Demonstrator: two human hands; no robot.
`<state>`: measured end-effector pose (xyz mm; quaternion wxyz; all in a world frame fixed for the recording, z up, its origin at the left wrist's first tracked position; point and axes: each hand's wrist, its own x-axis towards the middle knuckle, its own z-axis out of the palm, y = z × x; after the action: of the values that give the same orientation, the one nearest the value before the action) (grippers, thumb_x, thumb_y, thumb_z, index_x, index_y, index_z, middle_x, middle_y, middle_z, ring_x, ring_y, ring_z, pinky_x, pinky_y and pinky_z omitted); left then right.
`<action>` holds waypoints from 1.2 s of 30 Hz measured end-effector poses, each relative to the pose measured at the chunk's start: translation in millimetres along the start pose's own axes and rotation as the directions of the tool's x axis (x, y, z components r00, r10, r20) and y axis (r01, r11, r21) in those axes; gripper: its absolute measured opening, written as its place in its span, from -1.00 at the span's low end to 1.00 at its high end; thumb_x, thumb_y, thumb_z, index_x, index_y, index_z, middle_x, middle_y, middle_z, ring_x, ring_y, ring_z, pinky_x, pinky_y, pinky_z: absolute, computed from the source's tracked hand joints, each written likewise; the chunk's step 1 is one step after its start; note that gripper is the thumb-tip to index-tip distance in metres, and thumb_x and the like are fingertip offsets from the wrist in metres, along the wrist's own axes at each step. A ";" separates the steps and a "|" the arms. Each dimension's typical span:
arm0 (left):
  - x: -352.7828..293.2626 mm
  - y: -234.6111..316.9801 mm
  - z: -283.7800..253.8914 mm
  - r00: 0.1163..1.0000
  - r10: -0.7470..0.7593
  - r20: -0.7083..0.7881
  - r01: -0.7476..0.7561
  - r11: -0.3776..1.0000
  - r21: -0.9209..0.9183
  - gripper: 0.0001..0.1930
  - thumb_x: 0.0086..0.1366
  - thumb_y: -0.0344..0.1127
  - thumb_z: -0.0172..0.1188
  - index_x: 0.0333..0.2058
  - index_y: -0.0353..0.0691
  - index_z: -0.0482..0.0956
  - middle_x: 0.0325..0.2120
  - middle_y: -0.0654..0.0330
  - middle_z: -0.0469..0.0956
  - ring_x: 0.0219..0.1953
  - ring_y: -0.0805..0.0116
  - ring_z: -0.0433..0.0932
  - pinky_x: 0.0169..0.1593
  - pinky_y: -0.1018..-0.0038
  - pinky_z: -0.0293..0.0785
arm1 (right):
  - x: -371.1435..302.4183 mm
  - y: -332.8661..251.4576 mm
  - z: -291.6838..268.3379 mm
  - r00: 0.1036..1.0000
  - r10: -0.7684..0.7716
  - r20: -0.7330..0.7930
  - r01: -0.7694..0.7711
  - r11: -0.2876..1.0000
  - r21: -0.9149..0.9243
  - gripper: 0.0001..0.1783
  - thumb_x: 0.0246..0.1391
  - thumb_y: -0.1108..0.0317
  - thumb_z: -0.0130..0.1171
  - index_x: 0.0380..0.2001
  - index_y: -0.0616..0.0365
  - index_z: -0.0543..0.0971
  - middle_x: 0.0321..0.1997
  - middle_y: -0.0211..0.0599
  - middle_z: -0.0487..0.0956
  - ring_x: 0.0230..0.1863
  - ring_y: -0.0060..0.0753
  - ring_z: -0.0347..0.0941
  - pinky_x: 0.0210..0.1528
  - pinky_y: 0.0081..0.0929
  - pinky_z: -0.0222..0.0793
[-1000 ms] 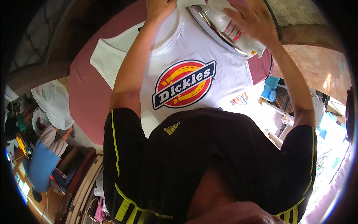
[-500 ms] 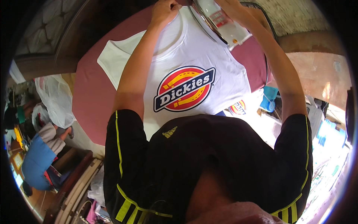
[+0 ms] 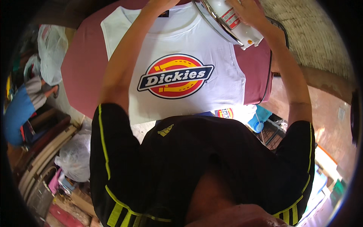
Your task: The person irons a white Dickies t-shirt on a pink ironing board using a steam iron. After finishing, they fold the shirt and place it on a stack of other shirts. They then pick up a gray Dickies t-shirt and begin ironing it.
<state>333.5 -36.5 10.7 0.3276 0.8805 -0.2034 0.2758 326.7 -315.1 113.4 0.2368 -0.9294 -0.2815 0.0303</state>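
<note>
A white sleeveless shirt [image 3: 177,45] lies spread on a dark red padded board, with a red, yellow and dark blue print [image 3: 176,75] across its front. At the board's far right, a white clothes iron [image 3: 247,34] with a shiny metal base edge rests over the shirt's right shoulder area. My right hand [image 3: 247,13] is closed around the iron's upper part; the top edge cuts off some of the grip. By the neckline, next to a dark collar label [image 3: 165,14], is my left hand [image 3: 163,3]. Its fingers are mostly out of the picture.
The dark red board [image 3: 85,64] reaches out left of the shirt. A black wire frame [image 3: 281,28] runs along its right side. White plastic bags [image 3: 53,49] hang at left, near a person in blue [image 3: 22,109]. Another bag [image 3: 77,157] lies lower left. A blue container [image 3: 259,121] stands at right.
The view has shifted and turned, so the shirt's print sits further left and straighter. The collar label now shows. My left hand has slid further past the top edge; the iron appears slightly lower right.
</note>
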 end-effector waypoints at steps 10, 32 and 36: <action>-169.4 69.4 -76.9 0.791 -0.593 -0.150 0.519 0.520 0.679 -0.13 0.35 0.21 0.01 0.35 -0.43 0.07 0.41 -0.19 -0.01 0.47 -0.15 -0.12 0.41 -0.12 -0.20 | -9.6 -3.3 -19.1 0.800 -0.465 0.380 0.447 0.884 0.139 -0.70 0.14 0.25 0.20 -0.19 0.27 0.53 -0.32 0.07 0.61 -0.33 0.05 0.61 -0.30 -0.19 0.49; -163.0 80.6 -81.1 0.775 -0.593 -0.218 0.546 0.455 0.704 -0.34 0.37 0.09 0.00 0.32 -0.15 0.28 0.38 -0.09 0.12 0.44 -0.08 0.01 0.41 -0.07 -0.12 | 2.8 -61.6 4.8 0.710 -0.521 0.474 0.560 0.826 0.069 -0.66 0.21 0.16 0.17 -0.22 0.28 0.51 -0.35 0.11 0.61 -0.33 0.06 0.61 -0.28 -0.15 0.50; -161.7 78.6 -78.4 0.756 -0.622 -0.204 0.571 0.473 0.671 -0.32 0.36 0.11 0.00 0.34 -0.14 0.26 0.40 -0.09 0.07 0.47 -0.05 -0.05 0.43 -0.06 -0.20 | 2.3 -61.6 9.1 0.754 -0.433 0.494 0.475 0.879 0.047 -0.64 0.24 0.13 0.15 -0.22 0.28 0.51 -0.36 0.11 0.62 -0.36 0.03 0.62 -0.30 -0.17 0.52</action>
<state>139.7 -9.1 -3.3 0.0374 0.9588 0.2247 0.1695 295.6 -265.1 133.6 0.1197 -0.8031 -0.5501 0.1952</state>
